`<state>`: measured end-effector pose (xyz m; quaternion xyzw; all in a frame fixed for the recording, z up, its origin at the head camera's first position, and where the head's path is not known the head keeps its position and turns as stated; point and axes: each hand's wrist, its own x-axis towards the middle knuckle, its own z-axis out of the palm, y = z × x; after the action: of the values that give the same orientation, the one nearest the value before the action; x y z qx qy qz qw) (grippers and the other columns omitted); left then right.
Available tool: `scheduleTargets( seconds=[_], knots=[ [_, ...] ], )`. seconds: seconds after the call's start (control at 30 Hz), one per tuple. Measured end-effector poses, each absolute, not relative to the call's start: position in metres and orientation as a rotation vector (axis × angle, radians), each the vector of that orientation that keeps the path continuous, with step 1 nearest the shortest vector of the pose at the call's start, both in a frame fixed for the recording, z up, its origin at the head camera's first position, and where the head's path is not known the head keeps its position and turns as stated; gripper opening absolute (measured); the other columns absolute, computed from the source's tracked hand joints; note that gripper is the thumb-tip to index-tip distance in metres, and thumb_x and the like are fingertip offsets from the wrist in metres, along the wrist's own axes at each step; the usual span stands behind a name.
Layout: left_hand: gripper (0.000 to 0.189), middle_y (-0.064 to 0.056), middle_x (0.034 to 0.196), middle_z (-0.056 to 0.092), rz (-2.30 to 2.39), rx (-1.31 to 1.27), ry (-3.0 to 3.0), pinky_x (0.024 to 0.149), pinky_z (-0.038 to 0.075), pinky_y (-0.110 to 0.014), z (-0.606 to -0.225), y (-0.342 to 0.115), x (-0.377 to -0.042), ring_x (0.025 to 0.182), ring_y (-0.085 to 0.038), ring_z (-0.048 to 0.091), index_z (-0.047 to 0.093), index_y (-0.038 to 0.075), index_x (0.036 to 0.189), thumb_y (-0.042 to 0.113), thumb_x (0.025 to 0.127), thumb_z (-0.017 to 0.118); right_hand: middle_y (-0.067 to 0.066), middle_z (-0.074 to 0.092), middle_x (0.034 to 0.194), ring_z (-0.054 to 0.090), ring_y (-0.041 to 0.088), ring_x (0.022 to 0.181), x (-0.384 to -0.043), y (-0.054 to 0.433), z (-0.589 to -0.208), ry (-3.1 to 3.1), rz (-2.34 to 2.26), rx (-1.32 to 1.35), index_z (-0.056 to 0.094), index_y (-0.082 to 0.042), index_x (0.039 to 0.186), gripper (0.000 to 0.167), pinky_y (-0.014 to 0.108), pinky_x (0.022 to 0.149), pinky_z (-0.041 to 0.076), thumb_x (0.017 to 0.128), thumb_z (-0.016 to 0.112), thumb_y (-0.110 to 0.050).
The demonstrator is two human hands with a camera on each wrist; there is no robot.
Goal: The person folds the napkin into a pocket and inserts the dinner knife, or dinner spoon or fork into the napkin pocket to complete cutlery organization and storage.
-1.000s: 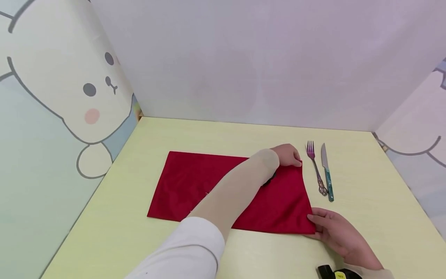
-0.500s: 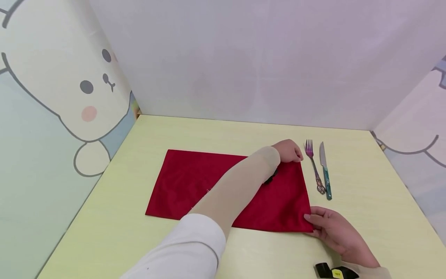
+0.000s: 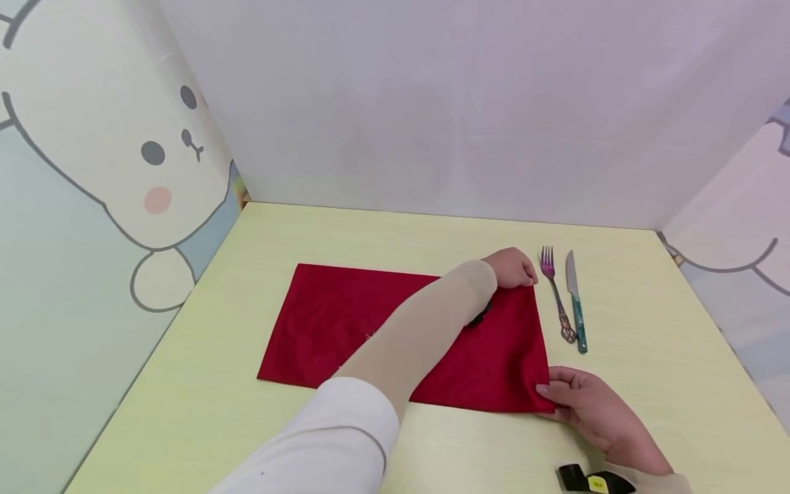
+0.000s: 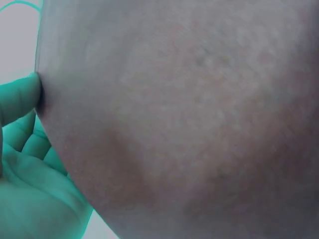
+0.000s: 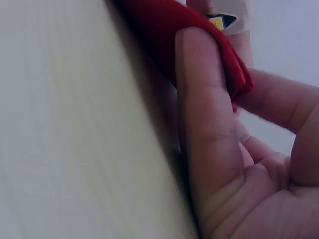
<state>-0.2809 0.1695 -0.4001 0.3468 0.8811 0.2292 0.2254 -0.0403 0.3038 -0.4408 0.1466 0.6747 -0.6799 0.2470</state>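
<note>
A red cloth (image 3: pixel 481 377) lies spread as a wide rectangle on the pale table. My left hand (image 3: pixel 511 267) reaches across it and pinches its far right corner; the left forearm hides the cloth's middle. In the left wrist view, tinted green, the thumb of the left hand (image 4: pixel 40 184) presses on the cloth's edge (image 4: pixel 174 109). At the near right corner my right hand (image 3: pixel 589 405) grips the cloth between thumb and fingers. Close up in the right wrist view, that corner of the cloth (image 5: pixel 164 25) shows more than one layer, held in the right hand (image 5: pixel 234 164) just over the tabletop.
A fork (image 3: pixel 558 295) with a purplish head and an ornate handle lies right of the cloth. Beside it is a table knife (image 3: pixel 577 302) with a green handle. Printed curtains (image 3: pixel 432 116) enclose the table (image 3: pixel 185 412) at the back and sides.
The cloth's right edge has shifted slightly left, with both hands still gripping its right corners. The view has tilted a little. The fork and knife stay where they were beside the cloth.
</note>
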Motion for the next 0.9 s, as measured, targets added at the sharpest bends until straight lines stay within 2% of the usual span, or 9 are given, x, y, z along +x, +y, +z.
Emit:
scheduleTargets(
  seconds=[0.33,0.6,0.9],
  knots=[
    [0.026,0.014,0.124,0.067,0.768,0.897,2.311,0.087,0.043,-0.013,-0.374,0.149,-0.293,0.112,0.0,0.057,0.077,0.025,0.123,0.024,0.106,0.058,0.004,0.067,0.123,0.067,0.024,0.109,-0.046,0.304,-0.439,1.642,-2.013,0.171,0.064,-0.009,0.128,0.023,0.035,0.095,0.056,0.108,0.054,-0.01],
    [0.026,0.01,0.123,0.067,0.797,0.878,2.237,0.087,0.049,-0.018,-0.341,0.122,-0.304,0.109,-0.005,0.062,0.076,0.02,0.125,0.019,0.105,0.059,0.004,0.072,0.121,0.07,0.021,0.106,-0.049,0.292,-0.421,1.538,-2.144,0.018,0.068,-0.011,0.124,0.027,0.033,0.094,0.057,0.109,0.047,-0.002],
    [0.025,0.005,0.12,0.066,0.86,0.96,2.192,0.087,0.051,-0.024,-0.3,0.085,-0.313,0.103,-0.013,0.061,0.074,0.015,0.125,0.015,0.106,0.057,0.006,0.071,0.116,0.069,0.021,0.101,-0.068,0.268,-0.392,1.667,-2.104,-0.014,0.066,-0.008,0.123,0.021,0.033,0.09,0.057,0.108,0.052,-0.005]
  ],
)
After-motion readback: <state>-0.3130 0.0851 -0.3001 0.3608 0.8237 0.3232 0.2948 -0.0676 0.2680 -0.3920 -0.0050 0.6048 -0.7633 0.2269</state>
